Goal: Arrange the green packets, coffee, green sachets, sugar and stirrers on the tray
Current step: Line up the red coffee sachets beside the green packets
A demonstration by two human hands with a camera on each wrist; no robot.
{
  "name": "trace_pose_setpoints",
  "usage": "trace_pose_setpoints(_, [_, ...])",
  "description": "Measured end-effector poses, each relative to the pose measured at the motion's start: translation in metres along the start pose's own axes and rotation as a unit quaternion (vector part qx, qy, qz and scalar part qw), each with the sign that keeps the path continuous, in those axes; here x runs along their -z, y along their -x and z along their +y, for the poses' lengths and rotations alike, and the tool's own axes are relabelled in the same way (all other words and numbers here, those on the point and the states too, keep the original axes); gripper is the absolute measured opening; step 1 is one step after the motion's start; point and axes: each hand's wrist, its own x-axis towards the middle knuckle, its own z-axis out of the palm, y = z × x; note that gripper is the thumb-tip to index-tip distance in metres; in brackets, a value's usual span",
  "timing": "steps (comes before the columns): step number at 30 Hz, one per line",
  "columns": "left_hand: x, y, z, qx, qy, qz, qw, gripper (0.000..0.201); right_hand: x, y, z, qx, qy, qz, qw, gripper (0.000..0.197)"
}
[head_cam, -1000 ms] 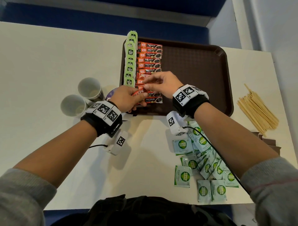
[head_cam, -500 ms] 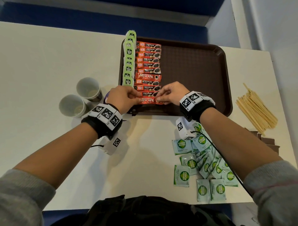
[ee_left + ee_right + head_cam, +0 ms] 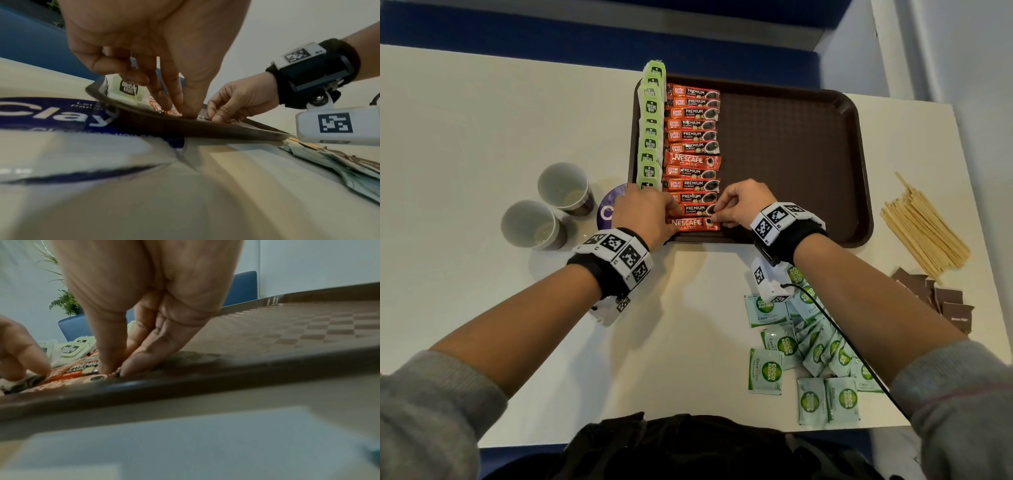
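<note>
The nearest coffee stick, a red one, lies flat at the near end of the coffee row on the brown tray, just inside the near rim. The right hand pinches its right end between thumb and fingertips; the left hand presses curled fingertips down on its left end, though whether they actually clasp it cannot be told. Beyond the grip the row runs away in overlapping red sticks, and left of them a column of green packets leans along the tray's left edge. Right of the grip the tray floor is bare. Nearer than the right wrist, green sachets lie scattered on the white table. Far to the right sit the wooden stirrers and brown sugar packets. Left of the left hand stand 2 paper cups.
</note>
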Motion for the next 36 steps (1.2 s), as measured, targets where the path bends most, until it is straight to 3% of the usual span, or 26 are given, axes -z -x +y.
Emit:
trace_pose_setpoints(12, [0.002,-0.002,0.003,-0.004,-0.036,-0.021,0.999,0.046,0.0,0.001,-0.001,-0.058,0.004,0.041,0.997,0.02])
trace_pose_setpoints(18, [0.003,-0.002,0.001,-0.002,-0.031,-0.02,0.999,0.043,0.0,0.001,-0.002,-0.048,0.014,0.035,0.998,0.019])
trace_pose_setpoints(25, [0.003,-0.002,0.002,-0.004,-0.032,-0.02,0.999,0.044,0.005,-0.007,-0.005,-0.022,0.019,0.126,0.992,0.02])
trace_pose_setpoints(36, [0.004,-0.003,-0.001,0.0,-0.015,-0.016,1.0,0.044,0.004,-0.011,-0.016,-0.021,0.039,0.121,0.992,0.02])
